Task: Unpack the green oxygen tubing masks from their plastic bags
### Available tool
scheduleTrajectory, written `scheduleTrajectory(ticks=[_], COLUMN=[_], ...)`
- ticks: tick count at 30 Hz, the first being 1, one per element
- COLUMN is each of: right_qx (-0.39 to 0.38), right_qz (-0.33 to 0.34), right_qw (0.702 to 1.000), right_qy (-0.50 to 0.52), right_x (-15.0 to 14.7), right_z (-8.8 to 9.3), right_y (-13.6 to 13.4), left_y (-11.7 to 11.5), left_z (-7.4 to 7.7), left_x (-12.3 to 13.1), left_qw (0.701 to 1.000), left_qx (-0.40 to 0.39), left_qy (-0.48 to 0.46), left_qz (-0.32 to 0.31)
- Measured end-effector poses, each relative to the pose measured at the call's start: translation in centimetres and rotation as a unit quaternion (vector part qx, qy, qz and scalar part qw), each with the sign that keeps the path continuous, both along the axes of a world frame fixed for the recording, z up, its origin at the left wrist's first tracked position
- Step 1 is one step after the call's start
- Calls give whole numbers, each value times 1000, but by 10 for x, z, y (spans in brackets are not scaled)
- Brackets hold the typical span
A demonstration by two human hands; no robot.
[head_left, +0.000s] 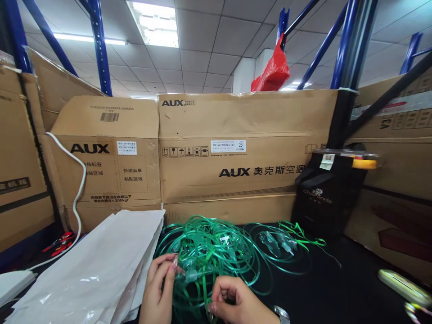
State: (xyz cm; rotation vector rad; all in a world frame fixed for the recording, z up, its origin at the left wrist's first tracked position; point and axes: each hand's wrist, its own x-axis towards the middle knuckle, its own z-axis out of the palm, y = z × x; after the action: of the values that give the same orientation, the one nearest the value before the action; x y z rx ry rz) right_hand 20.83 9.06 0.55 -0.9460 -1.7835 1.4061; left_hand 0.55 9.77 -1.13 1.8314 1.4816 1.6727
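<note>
At the bottom centre, my left hand [160,285] is closed in a pinch at the edge of a clear green-tinted plastic mask [191,275]. My right hand [236,299] is closed too, with thumb and forefinger pinching low on a green elastic strap [204,288] that hangs down from the mask. Just behind both hands lies a heap of coiled green tubing [216,234], tangled with clear plastic parts. To its right, another clear mask [270,243] rests on the black surface beside loose green straps [300,234].
White plastic bags [91,265] are stacked at left, near a white cable [81,189]. Cardboard boxes [243,121] wall off the back. A black bag [324,198] stands at right by a blue rack post [351,45]. A shiny yellow-green object [403,288] lies lower right.
</note>
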Motion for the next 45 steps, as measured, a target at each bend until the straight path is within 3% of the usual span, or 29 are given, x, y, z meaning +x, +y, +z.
scheduleTrajectory(ticks=[3, 6, 8, 10, 12, 14, 16, 18, 21, 27, 30, 35, 39, 45], right_qx=[-15, 26, 27, 14, 20, 72, 151, 223, 252, 296, 326, 381, 428, 471], right_qz=[50, 110, 106, 47, -44, -124, -145, -114, -59, -110, -120, -126, -173, -222], right_qw=[999, 992, 993, 999, 998, 988, 977, 968, 964, 932, 918, 897, 866, 828], right_qy=[-3, -48, -48, -17, 30, 62, 48, 1, -69, -175, -190, -183, -192, -209], right_x=[5, 12, 14, 14, 14, 14, 15, 16, 18, 17, 16, 13, 14, 23], right_z=[8, 16, 17, 17, 16, 17, 19, 20, 19, 16, 16, 15, 15, 22], right_y=[-1, -1, 1, 5, 9, 12, 13, 12, 11, 9, 6, 2, 3, 9], left_y=[-2, -7, -10, -12, -13, -12, -11, -10, -8, -5, -4, 0, 2, -2], left_z=[-4, -9, -13, -18, -24, -29, -33, -36, -39, -37, -27, -15, -13, -6], left_x=[5, 15, 23, 31, 37, 42, 44, 44, 42, 36, 28, 16, 11, 12], left_qw=[995, 969, 950, 949, 964, 981, 983, 979, 979, 979, 969, 927, 908, 909], left_qx=[-46, -127, -153, -131, -79, -5, 77, 120, 101, 81, 105, 173, 162, 145], left_qy=[-60, -159, -217, -242, -206, -113, -22, 31, 47, 17, 119, 283, 332, 340], left_qz=[-62, -143, -166, -156, -150, -161, -165, -163, -168, -188, -188, -175, -197, -194])
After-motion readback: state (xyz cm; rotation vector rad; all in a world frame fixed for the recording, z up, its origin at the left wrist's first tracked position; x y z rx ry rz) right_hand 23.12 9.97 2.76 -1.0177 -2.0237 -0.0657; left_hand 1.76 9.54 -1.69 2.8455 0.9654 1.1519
